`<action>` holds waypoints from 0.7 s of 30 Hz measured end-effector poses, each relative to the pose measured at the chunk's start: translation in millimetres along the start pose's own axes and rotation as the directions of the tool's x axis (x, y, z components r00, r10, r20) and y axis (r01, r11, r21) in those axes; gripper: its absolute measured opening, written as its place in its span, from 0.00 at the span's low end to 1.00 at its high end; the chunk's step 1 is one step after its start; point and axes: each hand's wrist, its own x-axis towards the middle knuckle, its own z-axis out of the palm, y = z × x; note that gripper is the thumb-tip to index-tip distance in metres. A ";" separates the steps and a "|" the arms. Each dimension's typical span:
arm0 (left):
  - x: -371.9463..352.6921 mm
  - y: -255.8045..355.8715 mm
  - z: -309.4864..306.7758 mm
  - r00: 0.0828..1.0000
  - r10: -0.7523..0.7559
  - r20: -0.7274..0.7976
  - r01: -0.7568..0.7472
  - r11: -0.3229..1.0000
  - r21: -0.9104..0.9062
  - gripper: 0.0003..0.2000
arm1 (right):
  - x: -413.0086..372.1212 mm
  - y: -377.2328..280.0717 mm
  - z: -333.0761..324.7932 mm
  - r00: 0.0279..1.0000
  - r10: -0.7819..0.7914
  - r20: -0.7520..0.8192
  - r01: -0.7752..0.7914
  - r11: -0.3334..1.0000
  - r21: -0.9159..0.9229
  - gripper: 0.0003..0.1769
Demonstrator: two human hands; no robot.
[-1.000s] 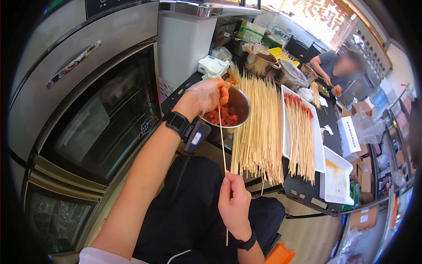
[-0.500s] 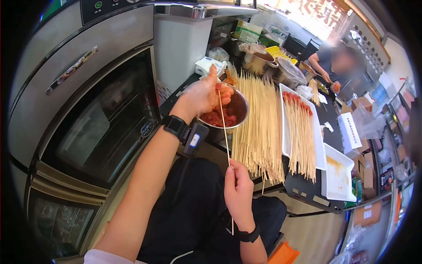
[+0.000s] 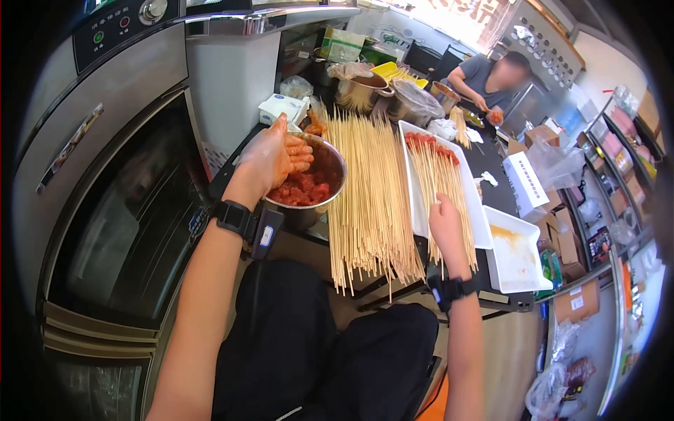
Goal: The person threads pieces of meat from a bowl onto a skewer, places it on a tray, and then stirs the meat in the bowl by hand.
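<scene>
The person's right hand [image 3: 446, 223] lies on the meat-tipped skewers [image 3: 441, 175] in the long white tray [image 3: 413, 203], seen from the back. Its fingertips are hidden against the sticks, so it cannot be told whether they pinch a skewer or only rest on them. The left hand [image 3: 276, 158] hovers over the near rim of the single metal bowl [image 3: 335, 163]. Its fingers are stretched almost straight and close together, smeared orange, with nothing seen in their grasp; the palm's underside is out of sight. The red chopped meat [image 3: 303, 191] sits in the bowl, partly covered by that hand. Between the bowl and the tray lies one broad heap of bare bamboo skewers [image 3: 365, 196], far too many to count, their near ends hanging over the table edge. There are two white trays: the long one with skewers, and a smaller tray [image 3: 516, 254] just to its right that holds only a yellowish smear. Each wrist wears one dark band [image 3: 233, 215]. One co-worker [image 3: 491, 74] sits at the far end, the hands small and unclear. At least two metal pots [image 3: 361, 90] stand behind the heap, their contents hard to make out.
</scene>
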 end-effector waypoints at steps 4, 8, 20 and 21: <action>0.8 0.8 -0.8 1.000 0.004 -0.026 -0.003 1.000 0.026 0.30 | 42.1 23.4 13.7 0.984 -0.070 0.163 0.114 0.954 -0.278 0.11; 1.8 1.1 -0.9 1.000 -0.012 -0.025 0.012 1.000 0.023 0.29 | 46.0 22.4 27.9 0.991 -0.053 0.123 0.100 0.903 -0.417 0.10; 2.6 -1.3 -3.8 1.000 0.002 0.030 -0.003 0.999 0.036 0.29 | 37.4 14.0 40.3 0.982 -0.123 0.141 0.176 0.861 -0.477 0.11; 2.5 -1.5 -3.4 1.000 -0.001 0.025 0.000 0.999 0.038 0.28 | 39.0 14.9 40.2 0.982 -0.102 0.161 0.167 0.864 -0.475 0.10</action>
